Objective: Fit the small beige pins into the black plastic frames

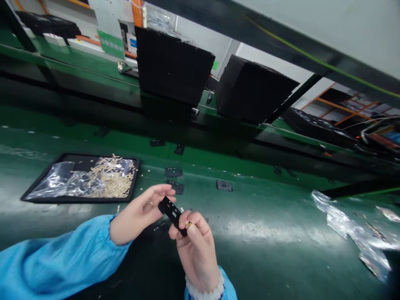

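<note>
A narrow black plastic part (pixel 171 211) with small holes and pale spots is held slanted above the bench. Its upper end lies between the thumb and fingers of my left hand (pixel 145 208), whose fingers are fairly straight. Around the lower end are the fingers of my right hand (pixel 198 239). Thumb and forefinger of that hand pinch a small yellowish piece (pixel 188 224), its exact kind too small to make out. A tiny white piece (pixel 181 210) shows at the part's edge. Flat black plates (pixel 175 187) lie on the bench just beyond my hands.
To the left, a black tray (pixel 136 183) holds clear plastic bags (pixel 53 179) and a heap of small beige pieces (pixel 114 179). A dark flat part (pixel 224 186) lies ahead on the green bench (pixel 265 233). Crumpled clear bags (pixel 353 229) are at right. Two large black boxes (pixel 175 66) stand behind.
</note>
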Tool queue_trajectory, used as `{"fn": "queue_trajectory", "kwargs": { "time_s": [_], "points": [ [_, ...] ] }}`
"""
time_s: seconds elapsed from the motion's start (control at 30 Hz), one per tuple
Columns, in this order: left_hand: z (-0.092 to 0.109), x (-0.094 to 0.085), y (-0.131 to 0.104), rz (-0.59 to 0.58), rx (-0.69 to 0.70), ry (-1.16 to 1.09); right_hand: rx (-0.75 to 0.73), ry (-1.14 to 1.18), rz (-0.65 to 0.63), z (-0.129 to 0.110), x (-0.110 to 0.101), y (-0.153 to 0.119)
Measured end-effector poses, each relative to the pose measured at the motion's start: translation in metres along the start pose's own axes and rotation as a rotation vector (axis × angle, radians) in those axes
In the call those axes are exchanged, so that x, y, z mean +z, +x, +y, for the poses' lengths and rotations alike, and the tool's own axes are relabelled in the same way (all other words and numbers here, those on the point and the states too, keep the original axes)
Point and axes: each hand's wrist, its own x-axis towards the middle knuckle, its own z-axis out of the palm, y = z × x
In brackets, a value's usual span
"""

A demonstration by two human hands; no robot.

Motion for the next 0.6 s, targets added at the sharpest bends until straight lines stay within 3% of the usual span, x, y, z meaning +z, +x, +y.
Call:
{"fn": "queue_trajectory", "kwargs": {
  "time_s": [0.1,0.23,0.4,0.6],
  "points": [
    [-0.007,0.005,-0.008,0.093,-0.251,-0.559,0.053,-0.051,-0.023,0.016,0.017,-0.002],
    [-0.01,-0.002,-0.015,0.183,-0.276,-0.981,0.129,-0.249,-0.026,0.033,0.026,-0.005],
    [-0.002,-0.022,-0.021,0.192,-0.241,-1.111,0.163,-0.438,-0.022,0.04,0.033,-0.007],
    [-0.002,-0.025,-0.024,0.161,-0.217,-1.199,0.181,-0.453,-0.06,0.046,0.047,-0.008]
  ]
}}
